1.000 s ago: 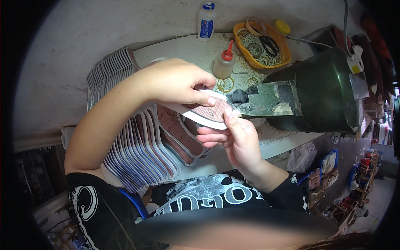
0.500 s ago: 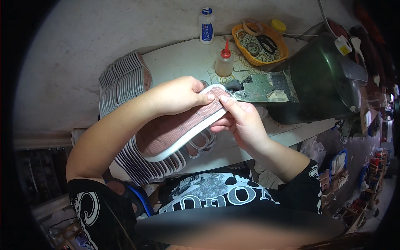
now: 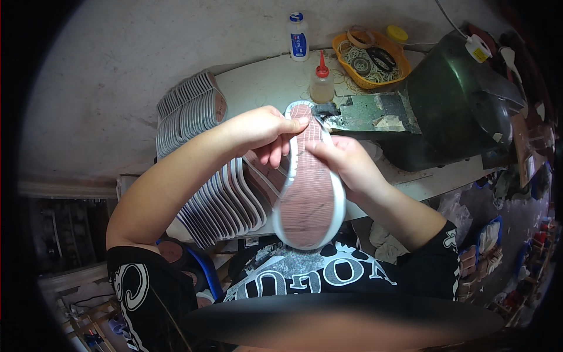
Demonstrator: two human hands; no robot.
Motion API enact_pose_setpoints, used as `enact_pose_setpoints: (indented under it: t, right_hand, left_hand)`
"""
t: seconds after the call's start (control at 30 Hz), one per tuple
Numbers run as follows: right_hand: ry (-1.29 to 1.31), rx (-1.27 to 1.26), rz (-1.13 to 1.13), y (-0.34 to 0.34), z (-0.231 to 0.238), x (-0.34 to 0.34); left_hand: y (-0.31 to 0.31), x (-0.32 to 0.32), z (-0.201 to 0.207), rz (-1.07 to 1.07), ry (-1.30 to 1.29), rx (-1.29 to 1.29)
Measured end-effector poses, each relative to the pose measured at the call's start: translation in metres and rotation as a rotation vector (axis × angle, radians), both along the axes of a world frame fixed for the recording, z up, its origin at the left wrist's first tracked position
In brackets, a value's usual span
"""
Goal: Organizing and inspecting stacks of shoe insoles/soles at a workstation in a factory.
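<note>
A shoe sole [image 3: 311,188] with a ribbed pinkish-brown face and a white rim is held between my two hands, its narrow end at the green machine's arm [image 3: 369,114]. My left hand [image 3: 271,132] grips the left edge near that end, thumb on the ribbed face. On the right edge, a little lower, my right hand [image 3: 343,161] holds on, its thumb across the face and its other fingers hidden behind. The sole's wide end hangs toward my shirt.
Stacked soles [image 3: 220,202] stand in rows at the left of the white table [image 3: 252,82]. Farther back are a red-tipped squeeze bottle [image 3: 321,85], a blue-labelled bottle [image 3: 298,41] and a yellow basket [image 3: 381,79] of cords. The machine's dark green body [image 3: 463,105] fills the right.
The sole has turned from a slant to nearly upright, its wide end swinging right toward my body. My left hand has shifted along its edge, and the right thumb now sits lower on the face.
</note>
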State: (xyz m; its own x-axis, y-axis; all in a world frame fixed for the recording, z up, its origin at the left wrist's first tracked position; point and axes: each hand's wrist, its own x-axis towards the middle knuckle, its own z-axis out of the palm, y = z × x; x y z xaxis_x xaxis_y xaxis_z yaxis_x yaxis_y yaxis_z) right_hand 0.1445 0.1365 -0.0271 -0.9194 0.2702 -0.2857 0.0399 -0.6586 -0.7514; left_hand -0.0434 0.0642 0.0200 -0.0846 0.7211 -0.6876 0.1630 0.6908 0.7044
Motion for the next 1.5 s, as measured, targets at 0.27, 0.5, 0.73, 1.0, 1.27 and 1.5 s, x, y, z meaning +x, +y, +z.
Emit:
enact_pose_setpoints:
  t: [0.27, 0.5, 0.73, 1.0, 1.27, 1.5]
  right_hand:
    - [-0.066, 0.124, 0.229, -0.003, 0.008, 0.044]
    - [0.013, 0.04, -0.019, -0.008, -0.007, 0.012]
    - [0.126, -0.023, -0.146, -0.009, -0.015, -0.016]
    - [-0.042, 0.017, 0.051, -0.037, -0.02, 0.009]
    - [0.053, -0.105, -0.167, -0.041, -0.019, -0.012]
    - [0.033, -0.097, -0.225, -0.029, -0.013, -0.023]
  left_hand:
    - [0.006, -0.016, -0.018, 0.012, 0.144, 0.057]
    - [0.013, -0.032, -0.023, -0.006, 0.435, 0.217]
    - [-0.013, -0.002, -0.034, 0.292, -0.323, 0.404]
    - [-0.009, -0.001, -0.033, 0.408, -0.33, 0.388]
    - [0.014, -0.049, -0.047, 0.213, 0.385, 0.475]
    - [0.052, -0.075, -0.023, -0.415, -0.009, 0.347]
